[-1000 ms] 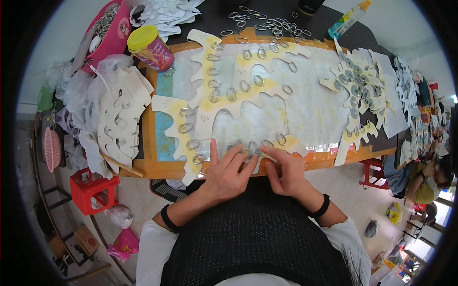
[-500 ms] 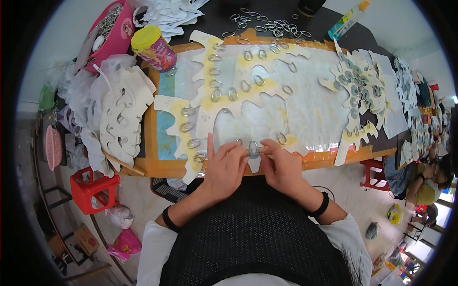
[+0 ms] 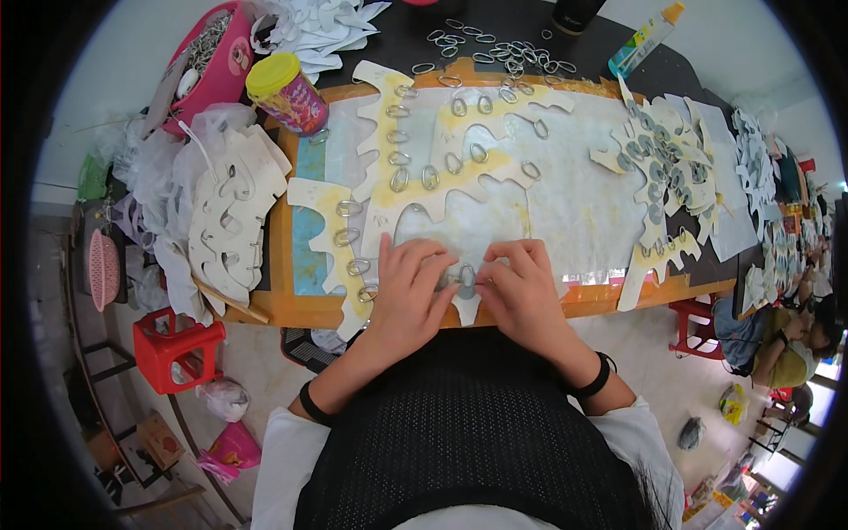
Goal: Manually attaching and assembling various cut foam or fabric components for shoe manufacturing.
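Near the table's front edge, a metal oval ring (image 3: 467, 274) sits on a grey tab at the end of a white cut-out strip (image 3: 467, 312). My left hand (image 3: 410, 287) is closed at the left side of this tab, its thumb and forefinger pinched. Opposite it, my right hand (image 3: 521, 284) pinches at the tab's right side; the exact contact is hidden by the fingers. Beyond the hands lies a toothed cut-out piece (image 3: 415, 199) smeared with yellow glue, with rings along its tabs. To the left is another such piece (image 3: 316, 196), also carrying rings.
Loose rings (image 3: 512, 51) are scattered at the back. A pile of pieces with folded grey tabs (image 3: 662, 155) lies on the right. On the left stand a yellow-lidded tub (image 3: 287, 93), a pink basket (image 3: 212, 66) and stacked white pieces (image 3: 231, 216). A red stool (image 3: 181, 353) is below.
My hands have shifted slightly around the same tab, and the right fingers have come in over its right side. The view has tilted a little.
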`<action>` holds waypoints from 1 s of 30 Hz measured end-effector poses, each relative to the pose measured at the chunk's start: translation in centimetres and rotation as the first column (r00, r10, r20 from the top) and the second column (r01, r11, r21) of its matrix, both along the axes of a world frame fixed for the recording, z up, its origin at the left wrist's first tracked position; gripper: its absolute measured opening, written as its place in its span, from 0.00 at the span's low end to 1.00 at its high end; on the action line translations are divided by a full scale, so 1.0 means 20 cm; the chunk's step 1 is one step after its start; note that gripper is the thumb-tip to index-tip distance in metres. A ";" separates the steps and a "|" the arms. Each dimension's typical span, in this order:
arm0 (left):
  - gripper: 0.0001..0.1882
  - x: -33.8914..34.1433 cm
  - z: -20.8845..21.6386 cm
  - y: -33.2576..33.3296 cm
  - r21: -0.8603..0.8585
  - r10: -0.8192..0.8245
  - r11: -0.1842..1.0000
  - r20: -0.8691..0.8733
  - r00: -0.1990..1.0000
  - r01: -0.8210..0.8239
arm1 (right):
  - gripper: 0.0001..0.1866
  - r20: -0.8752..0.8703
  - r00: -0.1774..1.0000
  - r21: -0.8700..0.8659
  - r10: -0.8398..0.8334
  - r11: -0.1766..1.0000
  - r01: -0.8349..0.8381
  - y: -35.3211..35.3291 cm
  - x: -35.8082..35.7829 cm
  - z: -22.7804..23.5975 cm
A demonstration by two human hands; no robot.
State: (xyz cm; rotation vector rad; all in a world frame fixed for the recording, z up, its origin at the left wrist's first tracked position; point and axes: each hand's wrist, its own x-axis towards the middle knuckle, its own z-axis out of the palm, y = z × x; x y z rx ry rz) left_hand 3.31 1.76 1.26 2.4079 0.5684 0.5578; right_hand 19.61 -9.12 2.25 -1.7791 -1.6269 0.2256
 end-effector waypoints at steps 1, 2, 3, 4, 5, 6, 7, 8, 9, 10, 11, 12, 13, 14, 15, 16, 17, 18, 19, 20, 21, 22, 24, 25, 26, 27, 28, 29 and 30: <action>0.18 0.00 0.00 0.00 -0.008 0.003 1.000 0.017 1.000 -0.003 | 0.11 -0.043 0.999 -0.007 0.022 1.000 -0.023 0.00 0.01 -0.01; 0.17 0.00 0.01 0.00 -0.015 0.006 1.000 0.035 0.999 -0.005 | 0.10 -0.086 0.995 -0.013 0.044 0.999 -0.045 -0.01 0.02 -0.02; 0.17 0.00 0.01 0.00 -0.006 -0.005 1.000 0.029 1.000 0.005 | 0.10 -0.094 0.994 -0.004 0.050 0.999 -0.050 0.00 0.02 -0.02; 0.18 0.00 0.00 0.00 0.003 -0.016 1.000 0.023 1.000 0.016 | 0.11 -0.102 0.993 0.004 0.055 0.998 -0.055 0.00 0.02 -0.01; 0.18 0.00 0.00 0.00 0.012 -0.027 1.000 0.017 0.999 0.027 | 0.11 -0.110 0.992 0.013 0.060 0.998 -0.059 0.00 0.02 0.00; 0.18 0.01 0.01 0.00 -0.110 -0.034 0.993 0.014 0.999 0.035 | 0.11 -0.133 0.989 0.028 0.066 0.998 -0.063 0.00 0.02 0.01; 0.19 0.01 0.03 0.00 -0.231 -0.041 0.972 0.012 0.999 0.043 | 0.12 -0.156 0.985 0.044 0.072 0.997 -0.066 0.00 0.01 0.02; 0.19 0.01 0.04 -0.01 -0.349 -0.049 0.936 0.011 0.999 0.050 | 0.12 -0.179 0.981 0.059 0.078 0.996 -0.068 -0.01 0.00 0.03; 0.20 0.01 0.03 0.00 -0.306 -0.059 0.950 0.000 0.998 0.057 | 0.13 -0.191 0.981 0.067 0.020 0.998 -0.007 -0.01 0.00 0.02; 0.20 0.02 0.02 0.00 -0.263 -0.069 0.963 -0.011 0.998 0.064 | 0.14 -0.204 0.978 0.075 -0.038 0.996 0.054 -0.01 0.00 0.01; 0.20 0.02 0.02 0.01 -0.219 -0.078 0.973 -0.023 0.997 0.071 | 0.15 -0.217 0.972 0.082 -0.095 0.990 0.115 -0.01 0.00 0.01; 0.19 0.03 0.02 0.00 -0.157 -0.028 0.987 -0.011 1.000 0.026 | 0.17 -0.279 0.951 0.101 -0.135 0.980 0.169 -0.02 -0.01 0.01; 0.18 0.04 0.03 -0.02 -0.095 0.021 0.995 0.004 1.000 -0.021 | 0.18 -0.340 0.925 0.118 -0.172 0.968 0.223 -0.02 -0.02 0.02; 0.17 0.06 0.03 -0.03 -0.033 0.070 0.997 0.023 0.997 -0.069 | 0.19 -0.401 0.893 0.131 -0.205 0.952 0.277 -0.03 -0.02 0.02; 0.17 0.06 0.03 -0.03 -0.011 0.057 0.998 0.016 0.998 -0.057 | 0.20 -0.329 0.926 0.131 -0.185 0.962 0.239 -0.03 -0.01 0.01; 0.17 0.06 0.03 -0.03 0.012 0.046 0.999 0.010 0.999 -0.046 | 0.20 -0.255 0.953 0.128 -0.162 0.971 0.200 -0.03 0.01 0.01; 0.17 0.06 0.03 -0.02 0.035 0.034 0.999 0.003 0.999 -0.035 | 0.20 -0.181 0.974 0.123 -0.137 0.979 0.161 -0.04 0.02 0.00; 0.17 0.06 0.03 -0.02 0.021 0.008 1.000 0.006 1.000 -0.008 | 0.20 -0.167 0.980 0.095 -0.111 0.987 0.128 -0.05 0.02 -0.01; 0.18 0.06 0.02 -0.02 0.007 -0.018 1.000 0.009 1.000 0.018 | 0.19 -0.154 0.984 0.067 -0.084 0.993 0.095 -0.06 0.02 -0.01; 0.18 0.06 0.02 -0.01 -0.007 -0.044 0.999 0.013 0.999 0.044 | 0.18 -0.142 0.988 0.039 -0.056 0.997 0.062 -0.07 0.02 -0.02; 0.19 0.05 0.00 0.00 -0.041 -0.078 0.996 0.009 0.997 0.078 | 0.18 -0.124 0.992 0.052 -0.038 0.998 0.045 -0.06 0.01 -0.02; 0.19 0.03 -0.02 0.00 -0.076 -0.111 0.991 0.006 0.994 0.111 | 0.17 -0.106 0.994 0.065 -0.020 0.998 0.027 -0.06 0.00 -0.02; 0.19 0.03 -0.03 0.00 -0.110 -0.098 0.989 0.017 0.995 0.100 | 0.16 -0.091 0.996 0.063 -0.005 0.998 0.011 -0.05 -0.02 -0.03; 0.18 0.04 -0.01 -0.02 -0.111 -0.053 0.992 0.029 0.998 0.056 | 0.16 -0.094 0.996 0.049 -0.008 0.999 0.013 -0.04 -0.02 -0.04; 0.18 0.05 0.00 -0.03 -0.112 -0.007 0.994 0.041 0.999 0.012 | 0.16 -0.097 0.995 0.035 -0.011 0.999 0.015 -0.04 -0.03 -0.05; 0.18 0.05 0.00 -0.03 -0.074 0.000 0.997 0.046 0.999 0.003 | 0.16 -0.094 0.995 0.036 -0.023 0.999 0.027 -0.04 -0.04 -0.05; 0.18 0.06 0.01 -0.02 -0.036 0.008 0.999 0.051 0.999 -0.006 | 0.16 -0.091 0.995 0.037 -0.035 0.999 0.038 -0.03 -0.05 -0.05; 0.18 0.06 0.01 -0.02 0.002 0.014 1.000 0.057 0.998 -0.014 | 0.16 -0.088 0.995 0.038 -0.047 0.998 0.050 -0.03 -0.05 -0.04; 0.18 0.06 0.01 -0.02 -0.004 0.004 1.000 0.052 0.999 -0.003 | 0.16 -0.102 0.994 0.041 -0.040 0.998 0.044 -0.03 -0.05 -0.04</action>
